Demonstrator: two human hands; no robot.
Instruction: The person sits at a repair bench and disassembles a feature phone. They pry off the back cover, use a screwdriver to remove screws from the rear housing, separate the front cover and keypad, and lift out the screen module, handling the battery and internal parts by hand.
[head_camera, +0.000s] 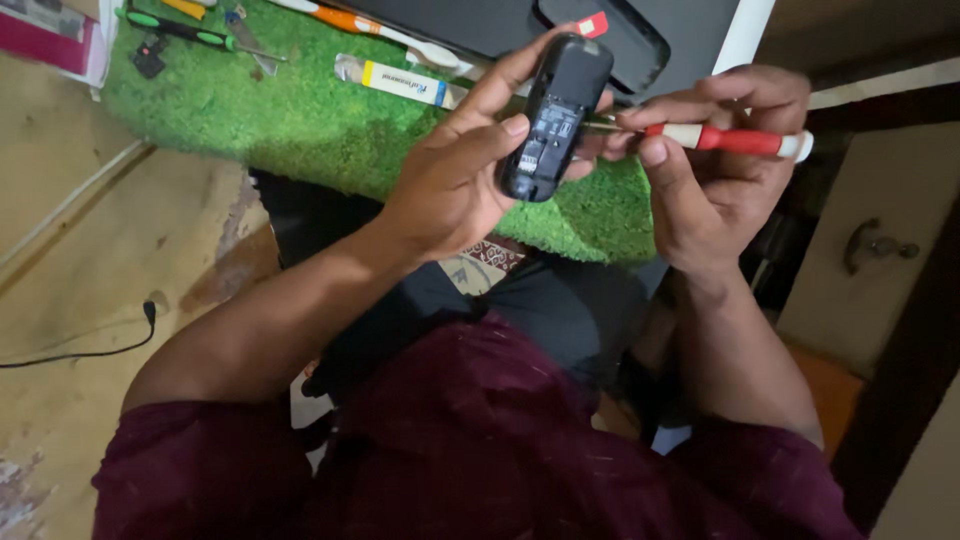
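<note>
Left grip (450, 180) around glossy black device (553, 115)

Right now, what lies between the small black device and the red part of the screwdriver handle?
In the head view: the screwdriver's cream collar and metal shaft, pinched by the right hand's fingers.

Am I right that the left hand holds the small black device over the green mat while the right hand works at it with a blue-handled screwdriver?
Not quite: the head view shows the screwdriver has a red and white handle, not blue. The rest stands: the left hand holds the small black device over the green mat, and the right hand works at it with the screwdriver.
</note>
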